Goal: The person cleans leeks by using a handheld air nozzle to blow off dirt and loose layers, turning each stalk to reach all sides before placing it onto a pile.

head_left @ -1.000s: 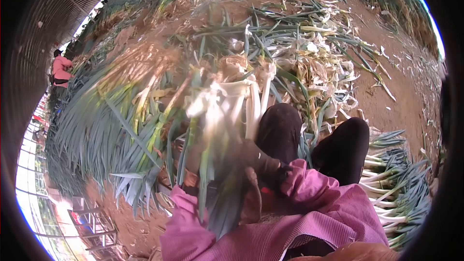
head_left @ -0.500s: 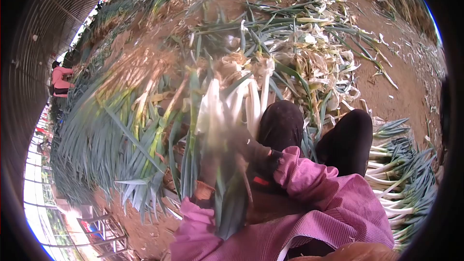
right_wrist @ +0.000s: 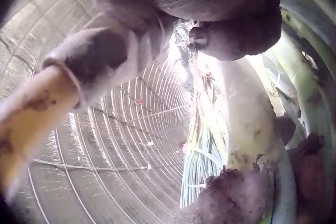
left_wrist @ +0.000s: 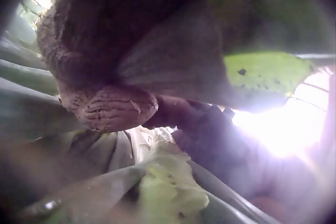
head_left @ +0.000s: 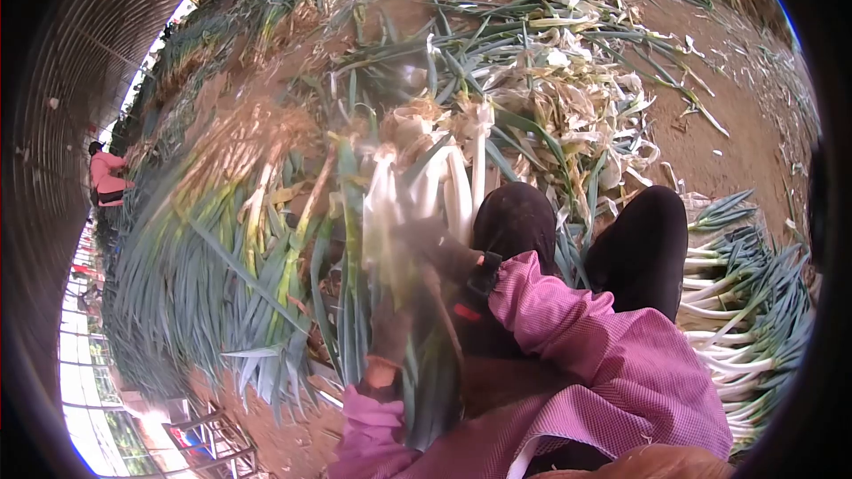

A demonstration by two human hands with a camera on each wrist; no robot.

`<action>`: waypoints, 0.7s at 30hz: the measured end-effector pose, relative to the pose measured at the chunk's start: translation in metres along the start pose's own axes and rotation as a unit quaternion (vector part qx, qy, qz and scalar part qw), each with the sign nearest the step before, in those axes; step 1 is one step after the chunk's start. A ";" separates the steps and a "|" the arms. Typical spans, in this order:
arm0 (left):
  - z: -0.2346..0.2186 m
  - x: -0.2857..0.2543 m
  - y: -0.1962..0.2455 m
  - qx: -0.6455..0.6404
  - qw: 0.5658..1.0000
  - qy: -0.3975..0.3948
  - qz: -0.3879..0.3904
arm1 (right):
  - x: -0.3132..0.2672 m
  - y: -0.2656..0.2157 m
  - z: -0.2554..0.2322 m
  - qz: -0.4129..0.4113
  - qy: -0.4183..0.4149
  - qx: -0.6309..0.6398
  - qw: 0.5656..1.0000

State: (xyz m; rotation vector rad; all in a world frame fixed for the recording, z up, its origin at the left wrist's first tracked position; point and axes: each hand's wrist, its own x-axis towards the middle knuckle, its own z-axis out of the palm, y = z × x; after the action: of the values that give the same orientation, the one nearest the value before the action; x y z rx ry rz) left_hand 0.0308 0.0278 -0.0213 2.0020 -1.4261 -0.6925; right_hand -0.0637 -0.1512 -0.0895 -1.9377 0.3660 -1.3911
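In the head view my gloved left hand [head_left: 390, 333] grips the green lower part of a leek bundle [head_left: 430, 390] against my lap. Its fingertip [left_wrist: 121, 109] curls beside broad leaves [left_wrist: 176, 66] in the left wrist view. My gloved right hand [head_left: 435, 244] lies higher, at the blurred white stalks [head_left: 380, 200]. From the right wrist, the fingers [right_wrist: 236, 35] of that hand bend over a thick pale stalk [right_wrist: 252, 111], with the left glove [right_wrist: 233, 195] around its lower part. A yellowish, stained rod-like thing [right_wrist: 39, 108] crosses the lower left; what it is, I cannot tell.
A large heap of leeks [head_left: 200, 275] lies left. More white stalks [head_left: 457, 191] stand by my knee [head_left: 515, 222]; peeled scraps [head_left: 577, 106] cover the soil beyond. Cleaned leeks [head_left: 728, 337] are laid in a row at right. A person in pink [head_left: 106, 173] is far left.
My left hand and sleeve have shifted right, closer to my right hand. The right hand has moved slightly up and left. The head view has turned a little.
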 end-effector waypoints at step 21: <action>-0.041 -0.024 0.090 -0.317 0.926 0.015 -0.205 | -0.006 -0.005 0.004 0.092 -0.004 0.063 0.994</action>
State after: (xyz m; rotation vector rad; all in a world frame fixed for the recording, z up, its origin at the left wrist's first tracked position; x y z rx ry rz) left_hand -0.0064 0.0340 0.0737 1.7629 -0.6263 -1.1268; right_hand -0.0635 -0.1429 -0.0907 -1.7599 0.4324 -1.2562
